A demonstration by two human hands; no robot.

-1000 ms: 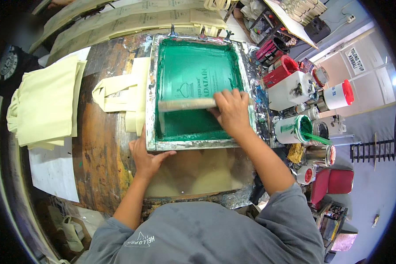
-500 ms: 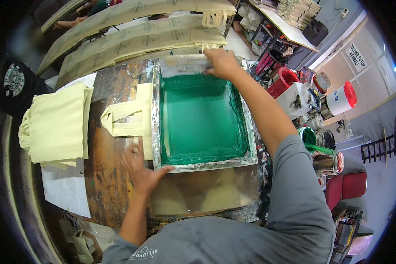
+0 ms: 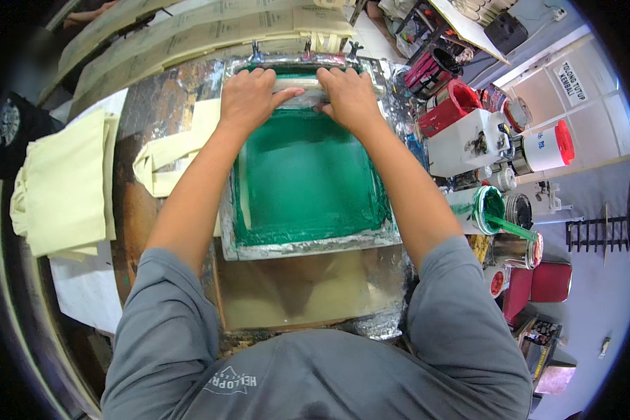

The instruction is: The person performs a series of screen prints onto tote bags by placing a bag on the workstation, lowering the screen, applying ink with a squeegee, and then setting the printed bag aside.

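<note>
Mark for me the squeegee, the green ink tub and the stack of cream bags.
squeegee (image 3: 308, 85): head view, bare handle between the hands.
green ink tub (image 3: 488, 208): head view, its green inside.
stack of cream bags (image 3: 66, 182): head view, middle of the top bag.

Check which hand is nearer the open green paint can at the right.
Right. The right hand grips the squeegee at the screen frame's far end, on the green paint can side; the left hand grips the same squeegee farther left.
</note>
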